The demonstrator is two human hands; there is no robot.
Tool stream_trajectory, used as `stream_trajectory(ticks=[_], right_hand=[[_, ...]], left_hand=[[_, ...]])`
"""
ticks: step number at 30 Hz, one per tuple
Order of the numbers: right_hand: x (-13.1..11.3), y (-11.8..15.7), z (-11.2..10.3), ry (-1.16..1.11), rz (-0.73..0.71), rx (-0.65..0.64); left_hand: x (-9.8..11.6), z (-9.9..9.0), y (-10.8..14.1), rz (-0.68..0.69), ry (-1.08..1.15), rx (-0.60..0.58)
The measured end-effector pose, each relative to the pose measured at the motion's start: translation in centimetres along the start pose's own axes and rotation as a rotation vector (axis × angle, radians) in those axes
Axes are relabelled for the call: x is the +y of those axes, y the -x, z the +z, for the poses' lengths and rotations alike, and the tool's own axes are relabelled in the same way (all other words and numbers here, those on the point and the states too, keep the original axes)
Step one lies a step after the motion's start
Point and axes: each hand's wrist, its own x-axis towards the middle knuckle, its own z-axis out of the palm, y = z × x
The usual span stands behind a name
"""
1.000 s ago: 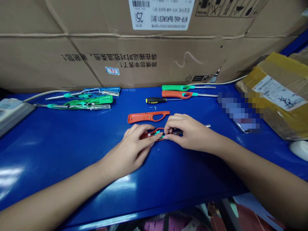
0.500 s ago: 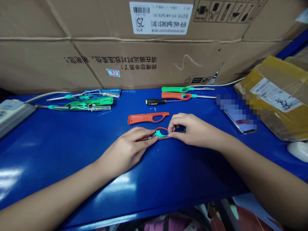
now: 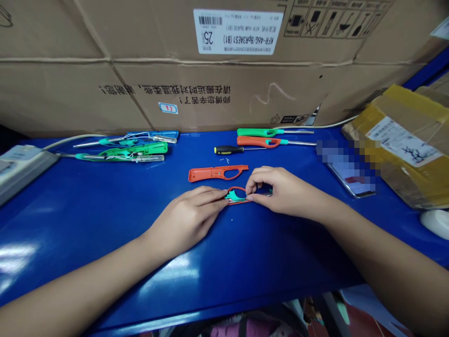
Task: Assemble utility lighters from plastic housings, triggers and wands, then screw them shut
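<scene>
Between my hands lies an opened orange gas lighter (image 3: 237,194), its long handle half facing up with a teal trigger (image 3: 233,195) inside. My left hand (image 3: 192,216) closes its fingertips on the handle end and covers most of it. At the other end, my right hand (image 3: 277,189) pinches the lighter near the front of its loop; the nozzle part is mostly hidden beneath the palm. Just behind my hands rests the loose orange shell half (image 3: 206,174), hollow side up. Several tiny white screws or pins (image 3: 224,160) are scattered beyond it.
A black and yellow screwdriver (image 3: 228,150) lies farther back. Whole green (image 3: 255,132) and orange (image 3: 257,141) lighters are at the back right, opened lighters (image 3: 140,150) at the back left. A phone (image 3: 351,173), a taped box (image 3: 403,140) and a power strip (image 3: 26,164) stand around; a big carton (image 3: 140,107) walls the back.
My left fingers have drawn together and now cover more of the handle end. My right hand keeps its pinch. The whole view has shifted slightly.
</scene>
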Motion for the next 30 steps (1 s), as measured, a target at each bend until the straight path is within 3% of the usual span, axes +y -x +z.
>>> stream_trajectory(ticks=[5,15,22,30], right_hand=[[-0.1,0.1,0.2,-0.02,-0.078,0.079],[0.3,-0.4,1.3,-0.011,-0.118,0.058],[0.2,-0.3,1.1,0.004,-0.126,0.059],[-0.1,-0.4,1.9,0.106,-0.124,0.063]], left_hand=[[-0.2,0.1,0.4,0.027,-0.037,0.023],[-0.3,0.0,0.4,0.078,-0.005,0.012],[-0.2,0.1,0.5,0.03,0.002,0.024],[0.0,0.5,0.9,-0.017,-0.091,-0.066]])
